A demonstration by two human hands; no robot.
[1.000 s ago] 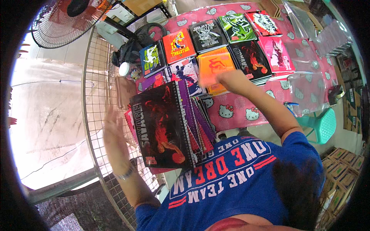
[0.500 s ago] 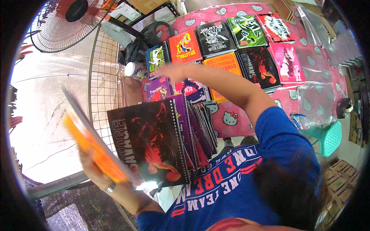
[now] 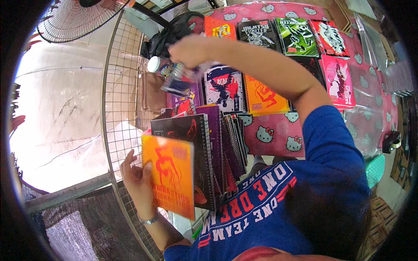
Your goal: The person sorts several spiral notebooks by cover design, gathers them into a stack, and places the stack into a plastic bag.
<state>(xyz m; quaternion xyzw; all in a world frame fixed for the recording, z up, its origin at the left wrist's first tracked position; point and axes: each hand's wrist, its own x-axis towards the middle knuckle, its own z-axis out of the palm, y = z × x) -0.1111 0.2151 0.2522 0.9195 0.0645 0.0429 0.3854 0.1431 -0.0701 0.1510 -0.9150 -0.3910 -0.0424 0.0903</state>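
the left hand (image 3: 138, 180) is closed around the edge of an orange notebook (image 3: 170, 175) with a red figure on its cover, holding it upright at the front of a stack of spiral notebooks (image 3: 213, 152) that leans against the person's blue shirt (image 3: 278, 209). thumb and fingers wrap the notebook's left edge, and a bracelet (image 3: 148, 220) sits on the wrist just below. right behind the orange cover stands a black notebook (image 3: 187, 130) with red artwork, then purple and dark ones fanned out with their wire spines showing.

the right hand (image 3: 188, 51) is stretched far forward over the tabletop (image 3: 278, 135) and grips a notebook (image 3: 183, 78) with a purple and white cover (it is blurred, so the cover cannot be read clearly). that notebook hangs tilted from the closed fingers, above the left end of the display.

the tabletop carries a pink cloth with white cat faces. on it lie rows of notebooks: an orange one (image 3: 264, 94) with a red figure, a white and red one (image 3: 224, 87) just beside it, a black one (image 3: 260, 32), a green one (image 3: 297, 35), a red and white one (image 3: 329, 38) and a pink one (image 3: 336, 81). a wire grid panel (image 3: 124, 87) stands at the left edge, with a fan (image 3: 74, 19) beyond it.
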